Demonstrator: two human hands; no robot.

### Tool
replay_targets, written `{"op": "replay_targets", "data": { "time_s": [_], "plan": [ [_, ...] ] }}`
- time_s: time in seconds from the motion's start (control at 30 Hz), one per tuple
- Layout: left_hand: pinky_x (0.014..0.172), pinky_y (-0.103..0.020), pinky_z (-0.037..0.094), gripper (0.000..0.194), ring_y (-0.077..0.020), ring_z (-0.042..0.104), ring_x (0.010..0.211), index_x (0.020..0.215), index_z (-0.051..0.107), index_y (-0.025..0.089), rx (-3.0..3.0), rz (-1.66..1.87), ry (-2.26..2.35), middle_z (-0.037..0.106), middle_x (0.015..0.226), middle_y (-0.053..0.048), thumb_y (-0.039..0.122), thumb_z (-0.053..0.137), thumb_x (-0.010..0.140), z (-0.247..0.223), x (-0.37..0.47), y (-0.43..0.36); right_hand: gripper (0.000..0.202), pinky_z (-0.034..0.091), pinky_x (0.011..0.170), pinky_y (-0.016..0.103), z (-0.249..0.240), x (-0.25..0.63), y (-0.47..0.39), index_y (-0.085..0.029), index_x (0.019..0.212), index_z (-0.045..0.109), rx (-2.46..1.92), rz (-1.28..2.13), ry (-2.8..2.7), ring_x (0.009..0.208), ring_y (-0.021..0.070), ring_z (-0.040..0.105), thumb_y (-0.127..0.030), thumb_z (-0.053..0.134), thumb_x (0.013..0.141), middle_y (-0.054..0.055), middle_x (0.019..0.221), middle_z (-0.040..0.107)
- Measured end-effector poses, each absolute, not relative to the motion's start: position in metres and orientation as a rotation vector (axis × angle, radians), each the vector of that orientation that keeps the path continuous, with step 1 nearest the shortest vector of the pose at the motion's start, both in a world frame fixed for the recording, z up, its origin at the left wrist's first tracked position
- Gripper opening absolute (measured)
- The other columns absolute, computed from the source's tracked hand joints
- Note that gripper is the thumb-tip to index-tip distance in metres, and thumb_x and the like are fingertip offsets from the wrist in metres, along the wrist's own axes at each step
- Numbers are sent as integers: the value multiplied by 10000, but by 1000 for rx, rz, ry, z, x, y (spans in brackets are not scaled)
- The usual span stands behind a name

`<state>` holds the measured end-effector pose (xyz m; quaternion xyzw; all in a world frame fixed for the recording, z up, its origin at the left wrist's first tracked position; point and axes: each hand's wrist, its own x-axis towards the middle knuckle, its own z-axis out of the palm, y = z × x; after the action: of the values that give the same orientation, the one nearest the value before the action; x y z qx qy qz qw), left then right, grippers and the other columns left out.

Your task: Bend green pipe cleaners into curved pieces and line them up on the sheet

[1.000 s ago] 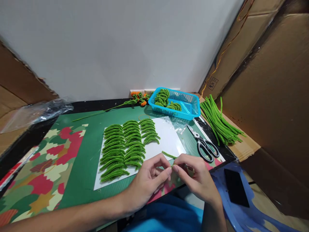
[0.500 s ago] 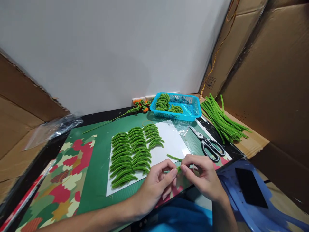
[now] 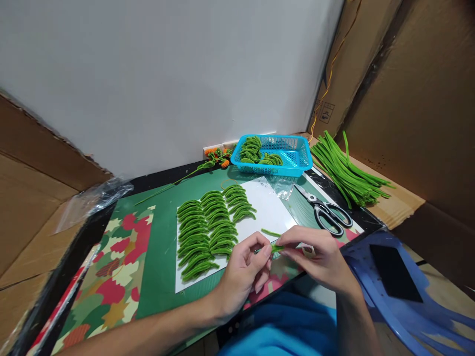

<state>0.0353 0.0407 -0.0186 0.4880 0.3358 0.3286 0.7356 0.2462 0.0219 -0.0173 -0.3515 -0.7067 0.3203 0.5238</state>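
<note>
Between my two hands is a short piece of green pipe cleaner (image 3: 276,248). My left hand (image 3: 248,269) pinches its left end between thumb and forefinger. From the other side, the thumb and fingers of my right hand (image 3: 315,252) close on it. Another green pipe cleaner piece (image 3: 270,232) lies on the white sheet (image 3: 265,207) just beyond my fingers. Rows of curved, bent green pipe cleaner pieces (image 3: 193,232) cover the left part of that sheet. Scissors (image 3: 325,211) with black and grey handles rest to the right, blades partly apart.
A blue plastic basket (image 3: 272,170) with green leaf shapes stands at the back. Long green pipe cleaners (image 3: 351,173) lie in a bundle on cardboard at right. An orange-and-green stem (image 3: 200,168) lies left of the basket. A blue stool holding a dark phone-like slab (image 3: 396,273) is at right.
My right hand's fingers have straightened and spread further along the pipe cleaner, showing more of it between the hands. My left hand keeps its pinch. The whole view has shifted slightly.
</note>
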Motion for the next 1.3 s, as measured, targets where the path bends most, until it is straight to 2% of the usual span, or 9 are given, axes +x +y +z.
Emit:
{"op": "replay_targets", "data": {
  "time_s": [0.23,0.37,0.5,0.6,0.73,0.83,0.9,1.03,1.3],
  "plan": [
    [369,-104,325,388,-3,476,372,933,574,178,1047,686,702,666,751,30,494,792,988,-15,35,40,124,581,670,267,-20,239,23,-216,979,825,-860,571,-1594,699,172,758,-99,789,960,35,843,840],
    [373,-116,388,398,-9,474,354,917,560,183,1024,709,683,676,709,33,461,843,952,-15,36,38,126,597,607,225,-21,231,22,-226,923,841,-915,622,-1466,651,169,790,-101,840,909,11,791,850],
    [374,-116,392,397,-11,477,353,930,581,175,1043,716,702,668,693,33,475,841,952,-15,37,38,117,587,546,202,-23,229,22,-222,872,831,-929,695,-1383,622,166,787,-111,849,900,5,761,843],
    [370,-116,379,403,-18,481,356,940,592,176,1064,710,731,655,670,41,494,839,948,-14,36,38,118,551,534,214,-21,230,21,-207,849,801,-942,628,-1456,599,155,747,-117,824,923,8,728,812],
    [350,-107,309,403,-35,483,352,958,606,184,1106,713,807,617,591,61,527,819,956,-16,36,38,130,505,578,252,-17,231,20,-189,875,752,-973,423,-1622,573,141,676,-111,755,979,8,696,750],
    [340,-104,258,386,-47,425,320,985,614,193,1138,717,866,522,446,97,549,760,997,-18,35,37,119,489,615,282,-18,231,19,-180,923,731,-1007,281,-1763,605,160,684,-107,706,1013,33,732,755],
    [339,-107,254,385,-50,403,309,1006,631,187,1158,722,907,526,413,90,558,733,1014,-18,35,36,109,477,629,294,-19,233,18,-177,954,723,-1018,230,-1848,628,173,691,-104,684,1025,49,761,765],
    [340,-122,287,399,-63,419,304,1069,674,167,1183,721,950,571,418,64,561,718,1022,-17,35,36,99,443,627,293,-18,238,14,-183,1020,717,-1024,252,-1917,628,167,653,-96,670,1027,33,760,739],
    [331,-126,265,410,-66,408,293,1057,662,180,1141,722,925,566,410,65,577,740,998,-17,37,37,156,419,635,282,-16,240,13,-185,1039,712,-1036,324,-1947,647,156,620,-55,627,1029,18,767,711]
  ]
}}
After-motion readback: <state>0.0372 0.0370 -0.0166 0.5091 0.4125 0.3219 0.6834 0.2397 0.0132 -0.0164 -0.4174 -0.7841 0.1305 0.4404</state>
